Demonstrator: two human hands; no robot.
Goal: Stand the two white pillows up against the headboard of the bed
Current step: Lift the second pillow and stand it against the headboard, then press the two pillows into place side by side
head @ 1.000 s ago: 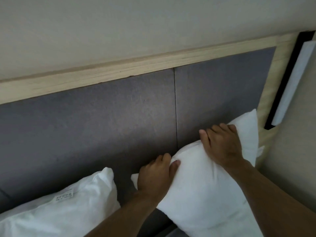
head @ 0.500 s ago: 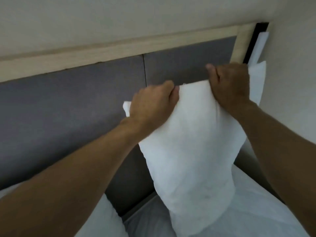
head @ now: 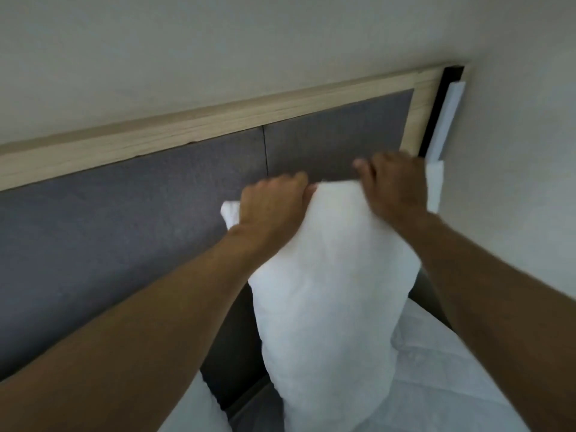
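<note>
A white pillow [head: 330, 294] hangs upright in front of the grey padded headboard [head: 124, 232], held by its top edge. My left hand [head: 274, 207] grips the top left part of that edge. My right hand [head: 394, 185] grips the top right part, near the headboard's right post. The pillow's lower end reaches down to the bed; whether it rests there is hidden. A corner of the second white pillow [head: 199, 416] shows at the bottom, under my left forearm, mostly hidden.
The headboard has a light wooden frame [head: 218, 123] along its top and right side. A black and white strip [head: 442, 120] runs beside the right post. A side wall [head: 514, 182] stands close on the right. White bedding [head: 461, 385] lies at lower right.
Both hands have lifted the right pillow from lying low against the headboard up to a hanging, upright position. The view has pulled back, and the second pillow has slid mostly out of sight.
</note>
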